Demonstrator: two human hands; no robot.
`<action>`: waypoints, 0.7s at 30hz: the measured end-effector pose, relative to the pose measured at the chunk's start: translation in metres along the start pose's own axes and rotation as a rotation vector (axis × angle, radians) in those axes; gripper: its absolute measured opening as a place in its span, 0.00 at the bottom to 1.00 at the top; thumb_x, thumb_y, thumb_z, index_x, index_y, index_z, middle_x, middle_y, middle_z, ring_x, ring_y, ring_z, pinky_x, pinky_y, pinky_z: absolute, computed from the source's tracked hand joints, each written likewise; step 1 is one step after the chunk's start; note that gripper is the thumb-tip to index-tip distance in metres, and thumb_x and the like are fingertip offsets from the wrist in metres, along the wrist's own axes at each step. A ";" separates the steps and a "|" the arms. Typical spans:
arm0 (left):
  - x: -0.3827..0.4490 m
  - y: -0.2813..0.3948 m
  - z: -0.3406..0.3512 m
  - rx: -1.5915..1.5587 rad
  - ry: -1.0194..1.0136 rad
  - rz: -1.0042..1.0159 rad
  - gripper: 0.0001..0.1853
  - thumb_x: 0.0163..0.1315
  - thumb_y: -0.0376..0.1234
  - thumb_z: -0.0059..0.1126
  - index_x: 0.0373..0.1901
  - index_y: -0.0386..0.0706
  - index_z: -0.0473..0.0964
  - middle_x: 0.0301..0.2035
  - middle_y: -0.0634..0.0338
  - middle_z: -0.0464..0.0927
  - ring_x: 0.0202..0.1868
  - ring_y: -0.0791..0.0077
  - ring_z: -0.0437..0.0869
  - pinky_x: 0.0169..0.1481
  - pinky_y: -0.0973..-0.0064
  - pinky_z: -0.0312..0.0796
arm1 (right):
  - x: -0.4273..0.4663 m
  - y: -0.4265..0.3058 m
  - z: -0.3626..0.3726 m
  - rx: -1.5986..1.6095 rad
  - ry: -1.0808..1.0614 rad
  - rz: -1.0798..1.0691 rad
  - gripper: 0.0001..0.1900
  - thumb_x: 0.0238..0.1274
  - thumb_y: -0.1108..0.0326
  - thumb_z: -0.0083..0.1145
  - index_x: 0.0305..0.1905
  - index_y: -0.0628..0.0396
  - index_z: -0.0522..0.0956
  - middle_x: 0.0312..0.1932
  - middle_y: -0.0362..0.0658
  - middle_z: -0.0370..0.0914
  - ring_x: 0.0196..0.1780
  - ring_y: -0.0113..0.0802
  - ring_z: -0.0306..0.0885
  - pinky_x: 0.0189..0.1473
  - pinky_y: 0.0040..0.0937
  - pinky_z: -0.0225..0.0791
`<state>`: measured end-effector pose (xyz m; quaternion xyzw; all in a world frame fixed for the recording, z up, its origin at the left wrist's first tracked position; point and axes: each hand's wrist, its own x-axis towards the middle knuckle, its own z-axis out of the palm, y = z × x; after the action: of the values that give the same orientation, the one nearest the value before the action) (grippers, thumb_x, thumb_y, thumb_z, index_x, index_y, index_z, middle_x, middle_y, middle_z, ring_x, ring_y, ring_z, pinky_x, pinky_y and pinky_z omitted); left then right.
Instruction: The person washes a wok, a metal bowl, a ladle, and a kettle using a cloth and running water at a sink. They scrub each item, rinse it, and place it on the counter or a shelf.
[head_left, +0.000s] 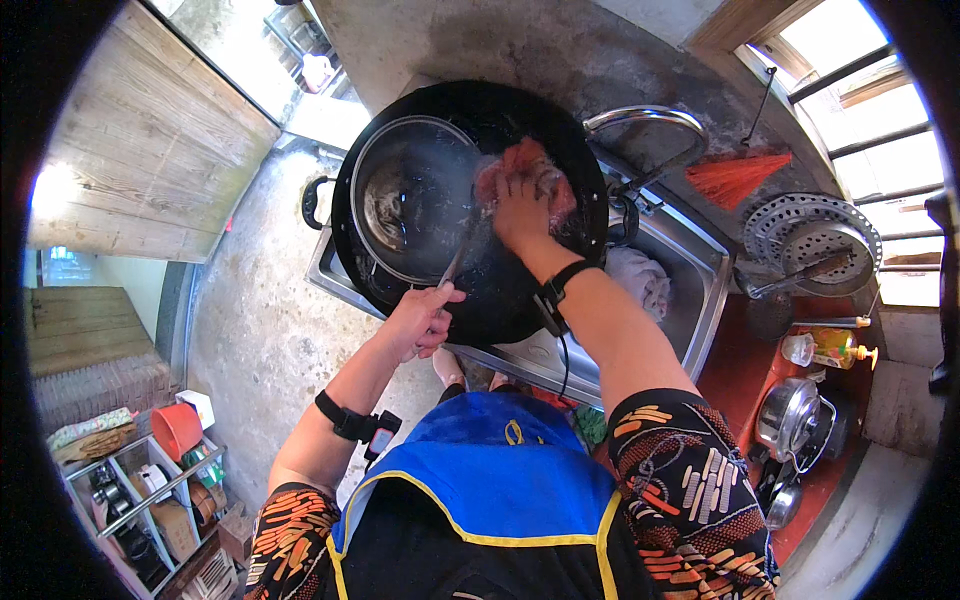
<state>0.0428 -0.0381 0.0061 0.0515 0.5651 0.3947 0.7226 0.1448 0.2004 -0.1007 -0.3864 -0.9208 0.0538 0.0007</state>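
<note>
A large black wok (517, 315) with side handles rests over the steel sink. Inside its left part lies a round, metal-rimmed vessel or lid (420, 202); I cannot tell which. My left hand (421, 319), at the wok's near edge, grips a thin metal handle (454, 264). That handle slants up toward the cloth, where its far end is hard to make out. Bunched under my right hand (523, 214) is a wet pink-red cloth (536, 165), pressed against the wok's right inner side. The vessel's rim is partly behind the cloth.
A chrome faucet (645, 116) arches beside the wok. In the steel sink (697, 322) lies a pale cloth (637, 281). Perforated strainers (814, 217) and an orange-red brush (739, 178) hang at right. Below them stand a pump bottle (832, 349) and a lidded pot (787, 416).
</note>
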 end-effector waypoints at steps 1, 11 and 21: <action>-0.001 -0.001 -0.001 0.018 0.037 0.002 0.28 0.75 0.50 0.44 0.63 0.36 0.66 0.15 0.70 0.55 0.11 0.85 0.54 0.13 0.80 0.49 | -0.009 0.002 0.001 -0.114 -0.046 -0.056 0.31 0.66 0.56 0.46 0.72 0.52 0.62 0.71 0.53 0.62 0.73 0.55 0.56 0.70 0.63 0.49; -0.005 -0.022 -0.022 0.842 0.620 0.465 0.17 0.62 0.41 0.61 0.31 0.34 0.73 0.25 0.40 0.78 0.36 0.41 0.80 0.41 0.52 0.69 | -0.038 -0.004 -0.034 -0.288 -0.485 -0.197 0.22 0.63 0.60 0.50 0.60 0.53 0.77 0.68 0.50 0.67 0.70 0.52 0.60 0.67 0.55 0.54; -0.003 -0.010 -0.008 0.278 0.304 0.284 0.09 0.67 0.26 0.51 0.46 0.31 0.73 0.14 0.55 0.72 0.09 0.72 0.69 0.11 0.74 0.61 | -0.019 0.047 -0.063 1.745 -0.074 0.505 0.08 0.64 0.67 0.58 0.44 0.55 0.83 0.32 0.43 0.84 0.34 0.38 0.84 0.37 0.33 0.76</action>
<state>0.0406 -0.0500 0.0007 0.1692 0.7032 0.4138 0.5528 0.1943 0.2254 -0.0421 -0.4368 -0.4406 0.7428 0.2515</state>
